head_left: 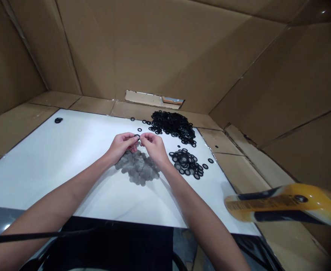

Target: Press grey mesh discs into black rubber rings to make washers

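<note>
Between my two hands is a small black ring (137, 137), held above the white board. My left hand (126, 143) pinches it between thumb and fingers. From the other side my right hand (152, 143) has its fingertips pressed together at the ring's edge; what lies inside that pinch is too small to make out. Just below my hands lies a heap of grey translucent discs (138, 169). To the right is a pile of black rings with grey discs in them (186, 163). Farther back sits a larger heap of plain black rings (172, 126).
A yellow bottle (284, 203) stands at the right edge of the white board (55, 158). Cardboard walls (165, 49) surround the board, with a slot (144, 98) at the back. A few black rings (58, 120) lie at the far left.
</note>
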`<state>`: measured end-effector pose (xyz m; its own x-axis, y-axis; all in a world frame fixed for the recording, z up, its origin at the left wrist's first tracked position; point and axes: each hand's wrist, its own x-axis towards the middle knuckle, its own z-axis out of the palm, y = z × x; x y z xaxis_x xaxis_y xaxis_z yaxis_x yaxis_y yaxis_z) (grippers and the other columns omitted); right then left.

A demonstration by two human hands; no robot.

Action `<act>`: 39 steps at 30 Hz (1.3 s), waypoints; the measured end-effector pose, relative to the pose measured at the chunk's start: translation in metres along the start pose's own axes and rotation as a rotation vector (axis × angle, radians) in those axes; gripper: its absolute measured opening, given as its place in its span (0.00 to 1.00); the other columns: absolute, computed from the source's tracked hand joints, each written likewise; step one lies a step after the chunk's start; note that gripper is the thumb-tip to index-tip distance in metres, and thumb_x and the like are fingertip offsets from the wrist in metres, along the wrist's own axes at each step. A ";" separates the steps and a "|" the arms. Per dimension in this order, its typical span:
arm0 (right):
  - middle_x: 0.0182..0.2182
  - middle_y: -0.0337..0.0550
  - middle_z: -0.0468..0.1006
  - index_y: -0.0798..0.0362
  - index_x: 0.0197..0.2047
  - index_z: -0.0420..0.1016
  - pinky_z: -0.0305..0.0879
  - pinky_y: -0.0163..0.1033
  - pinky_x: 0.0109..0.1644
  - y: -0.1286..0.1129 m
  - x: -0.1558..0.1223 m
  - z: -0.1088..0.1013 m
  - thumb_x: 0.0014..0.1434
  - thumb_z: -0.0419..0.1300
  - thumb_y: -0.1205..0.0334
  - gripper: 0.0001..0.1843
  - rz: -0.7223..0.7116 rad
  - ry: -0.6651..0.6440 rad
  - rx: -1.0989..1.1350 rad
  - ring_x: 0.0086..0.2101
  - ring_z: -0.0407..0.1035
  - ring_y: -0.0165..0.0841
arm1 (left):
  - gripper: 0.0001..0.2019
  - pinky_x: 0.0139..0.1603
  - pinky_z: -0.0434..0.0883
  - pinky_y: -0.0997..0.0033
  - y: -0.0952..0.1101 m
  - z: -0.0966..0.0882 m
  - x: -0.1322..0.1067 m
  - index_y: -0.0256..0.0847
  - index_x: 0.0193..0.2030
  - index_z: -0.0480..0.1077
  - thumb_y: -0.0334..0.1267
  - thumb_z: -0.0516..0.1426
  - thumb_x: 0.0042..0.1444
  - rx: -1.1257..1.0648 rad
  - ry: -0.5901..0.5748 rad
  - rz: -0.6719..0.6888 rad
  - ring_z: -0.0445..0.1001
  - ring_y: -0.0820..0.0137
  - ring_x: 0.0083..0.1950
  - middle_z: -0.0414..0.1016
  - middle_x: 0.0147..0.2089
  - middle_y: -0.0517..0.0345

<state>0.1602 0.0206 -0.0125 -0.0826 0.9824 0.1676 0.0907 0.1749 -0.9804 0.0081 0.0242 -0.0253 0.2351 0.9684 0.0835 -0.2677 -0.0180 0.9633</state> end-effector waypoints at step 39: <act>0.23 0.37 0.73 0.54 0.29 0.72 0.64 0.37 0.37 -0.002 -0.002 0.000 0.55 0.59 0.53 0.12 0.012 -0.048 -0.041 0.28 0.68 0.31 | 0.13 0.29 0.69 0.72 0.003 0.001 -0.001 0.35 0.32 0.75 0.43 0.68 0.47 0.106 0.058 -0.016 0.72 0.72 0.25 0.75 0.25 0.58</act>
<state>0.1601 0.0186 -0.0113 -0.1291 0.9803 0.1497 0.1322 0.1666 -0.9771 0.0078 0.0231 -0.0224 0.1833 0.9815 0.0562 -0.1637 -0.0259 0.9862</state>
